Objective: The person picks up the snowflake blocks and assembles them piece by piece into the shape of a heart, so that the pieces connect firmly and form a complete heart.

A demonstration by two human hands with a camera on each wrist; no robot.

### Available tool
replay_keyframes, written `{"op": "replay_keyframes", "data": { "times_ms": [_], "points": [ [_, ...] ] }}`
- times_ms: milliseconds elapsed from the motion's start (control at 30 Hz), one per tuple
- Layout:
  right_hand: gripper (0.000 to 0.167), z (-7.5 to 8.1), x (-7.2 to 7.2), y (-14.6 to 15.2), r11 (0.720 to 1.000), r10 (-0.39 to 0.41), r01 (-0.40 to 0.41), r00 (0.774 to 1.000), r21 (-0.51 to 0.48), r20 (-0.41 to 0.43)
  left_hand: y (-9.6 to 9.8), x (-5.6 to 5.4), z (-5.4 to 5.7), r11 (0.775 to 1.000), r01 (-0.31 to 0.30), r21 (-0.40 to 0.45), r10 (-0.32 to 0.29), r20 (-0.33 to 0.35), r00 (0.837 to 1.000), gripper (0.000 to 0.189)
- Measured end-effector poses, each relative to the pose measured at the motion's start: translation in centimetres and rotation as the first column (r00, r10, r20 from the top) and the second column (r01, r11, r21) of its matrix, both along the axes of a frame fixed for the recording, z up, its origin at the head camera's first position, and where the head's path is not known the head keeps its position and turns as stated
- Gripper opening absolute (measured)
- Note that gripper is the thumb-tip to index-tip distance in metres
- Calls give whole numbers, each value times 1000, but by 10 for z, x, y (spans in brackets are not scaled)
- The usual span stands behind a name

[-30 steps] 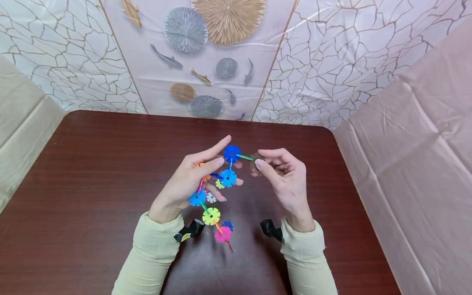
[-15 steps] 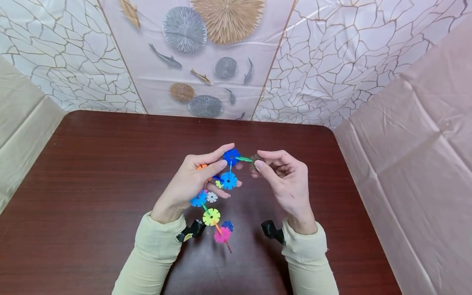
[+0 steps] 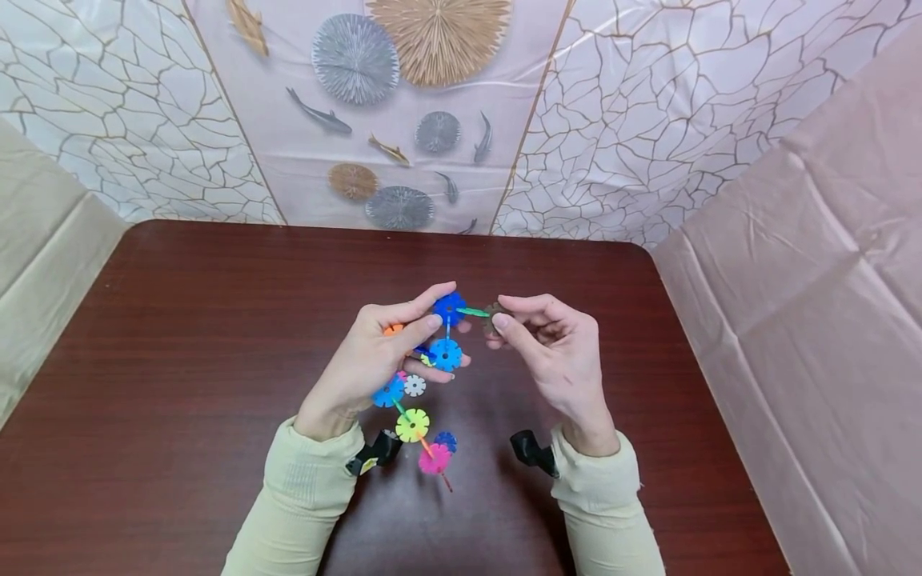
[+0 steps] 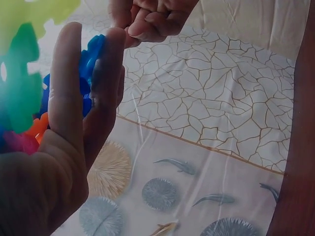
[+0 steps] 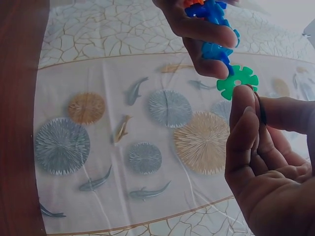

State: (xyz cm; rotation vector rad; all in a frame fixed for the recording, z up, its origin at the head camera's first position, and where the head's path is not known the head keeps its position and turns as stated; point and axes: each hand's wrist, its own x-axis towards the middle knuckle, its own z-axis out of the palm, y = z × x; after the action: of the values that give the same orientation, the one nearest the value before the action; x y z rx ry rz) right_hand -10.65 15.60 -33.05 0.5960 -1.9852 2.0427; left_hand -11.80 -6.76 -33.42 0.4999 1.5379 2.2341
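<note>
A chain of colourful notched plastic discs, slotted edge to edge, hangs from my left hand (image 3: 363, 344), whose thumb and index finger pinch a dark blue disc (image 3: 450, 307). Beneath that disc is a light blue disc (image 3: 445, 355); lower down come a yellow disc (image 3: 412, 426) and a pink disc (image 3: 434, 459). My right hand (image 3: 558, 344) pinches a brownish disc (image 3: 493, 318) between thumb and fingertips. A green disc (image 5: 238, 78), edge-on in the head view, spans between the brownish and dark blue discs. The left palm and fingers partly hide an orange disc (image 3: 393, 330).
Below the hands lies a dark reddish-brown table (image 3: 216, 320). A patterned cloth wall (image 3: 403, 144) rises at its back edge, with a beige cloth (image 3: 807, 304) at the right side. Black wrist cameras sit on both sleeves.
The left index finger has come down from a raised position onto the dark blue disc. Both hands have sunk slightly, and the right still pinches the brownish disc.
</note>
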Motion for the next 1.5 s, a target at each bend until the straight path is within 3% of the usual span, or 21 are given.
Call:
{"op": "replay_keyframes", "data": {
  "times_ms": [267, 533, 833, 1067, 1300, 1500],
  "points": [
    [27, 3, 3, 4, 1000, 14, -15, 999, 21, 33, 0, 1, 0, 1000, 11, -23, -11, -3, 1000, 46],
    [27, 3, 4, 6, 994, 18, -24, 998, 103, 64, 1, 6, 1, 999, 0, -46, -1, -14, 1000, 44],
    [28, 0, 1, -1, 999, 21, -22, 999, 28, 43, -5, 3, 1, 999, -13, 32, 12, 4, 1000, 44],
    [24, 3, 3, 0, 998, -28, 31, 999, -63, 44, -4, 0, 3, 997, -82, 17, 81, 27, 996, 40],
    [26, 2, 2, 0, 997, -31, 36, 998, -74, 62, 3, 1, 1, 997, -19, 71, 19, 6, 1000, 37],
    [26, 3, 2, 0, 998, -34, 37, 998, -55, 62, 5, 2, -2, 998, 14, 59, -15, 7, 1000, 36]
  ]
}}
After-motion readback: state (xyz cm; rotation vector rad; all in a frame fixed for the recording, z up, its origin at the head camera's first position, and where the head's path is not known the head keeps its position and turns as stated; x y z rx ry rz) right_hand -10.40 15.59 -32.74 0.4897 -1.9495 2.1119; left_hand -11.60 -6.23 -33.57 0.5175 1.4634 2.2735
